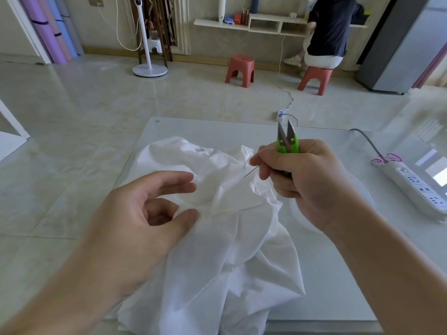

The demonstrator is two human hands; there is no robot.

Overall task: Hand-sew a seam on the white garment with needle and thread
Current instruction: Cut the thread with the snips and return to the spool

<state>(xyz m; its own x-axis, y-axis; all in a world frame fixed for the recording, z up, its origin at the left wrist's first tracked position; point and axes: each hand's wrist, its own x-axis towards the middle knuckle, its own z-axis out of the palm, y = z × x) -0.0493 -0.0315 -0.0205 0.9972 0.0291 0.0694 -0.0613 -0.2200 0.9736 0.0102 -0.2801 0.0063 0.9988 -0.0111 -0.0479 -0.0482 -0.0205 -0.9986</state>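
Observation:
A crumpled white garment (227,228) lies on the white table (326,274) and hangs over its near edge. My right hand (304,180) grips green thread snips (287,141), their blades pointing up and apart. The same hand pinches a thin needle (251,170) between thumb and forefinger, its tip pointing down-left just above the cloth. A faint thread runs by the fingertips. My left hand (145,218) hovers over the garment's left side with relaxed, slightly curved fingers, the thumb touching the fabric and nothing held.
A white power strip (418,187) with a grey cable lies at the table's right edge. Beyond the table are a tiled floor, two red stools (240,71), a standing fan (149,68), and a seated person (326,32) by a wall shelf.

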